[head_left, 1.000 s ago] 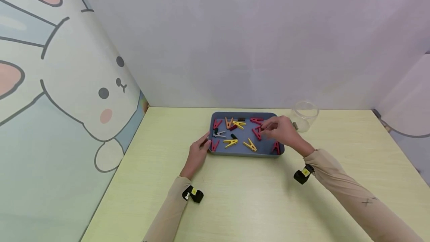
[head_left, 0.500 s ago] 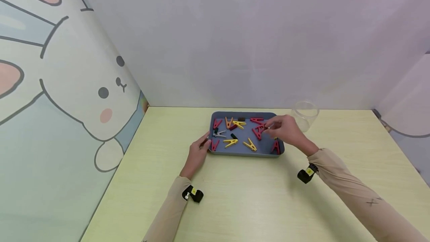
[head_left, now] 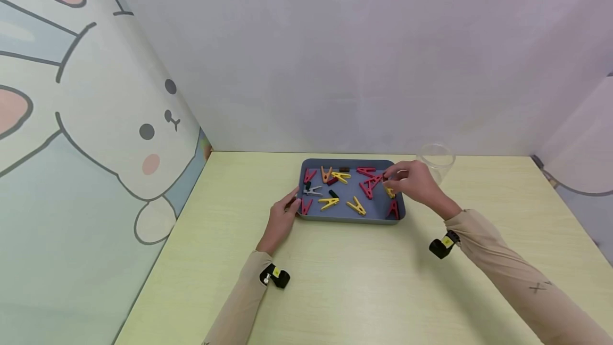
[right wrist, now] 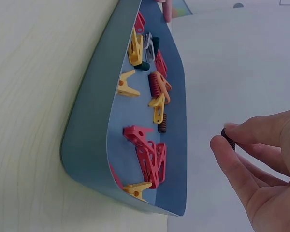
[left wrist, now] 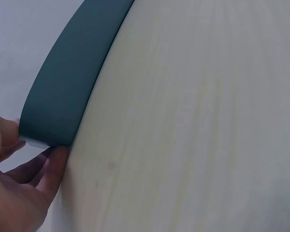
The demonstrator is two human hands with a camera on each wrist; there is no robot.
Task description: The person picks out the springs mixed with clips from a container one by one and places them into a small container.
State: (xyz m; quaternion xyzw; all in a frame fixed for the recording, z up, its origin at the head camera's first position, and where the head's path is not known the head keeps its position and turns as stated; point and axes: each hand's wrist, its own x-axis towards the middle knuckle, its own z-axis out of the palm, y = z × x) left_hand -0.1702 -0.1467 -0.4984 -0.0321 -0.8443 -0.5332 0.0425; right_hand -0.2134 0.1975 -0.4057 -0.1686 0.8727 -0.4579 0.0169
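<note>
My left hand (head_left: 280,221) holds the left end of a blue-grey tray (head_left: 345,221), fingers and thumb at its corner in the left wrist view. In the tray lie spring clips: several red ones (head_left: 366,191), several yellow ones (head_left: 356,206), an orange one (head_left: 326,175) and a grey one (head_left: 313,191). Small ribbed cylinders lie among them, such as a dark one (right wrist: 162,123). Over the tray's right end is my right hand (head_left: 415,180). Its thumb and fingertips pinch a small dark ribbed cylinder (right wrist: 228,137), mostly hidden by the fingers.
A clear plastic cup (head_left: 437,156) stands just right of the tray, partly behind the right hand. The pale wooden table (head_left: 349,281) meets a white wall (head_left: 335,68) behind the tray. A rabbit picture (head_left: 119,121) covers the left wall.
My right hand has moved rightward and slightly up toward the cup, away from the red clips. A yellow clip it covered now shows at the tray's right end. My left hand keeps its place.
</note>
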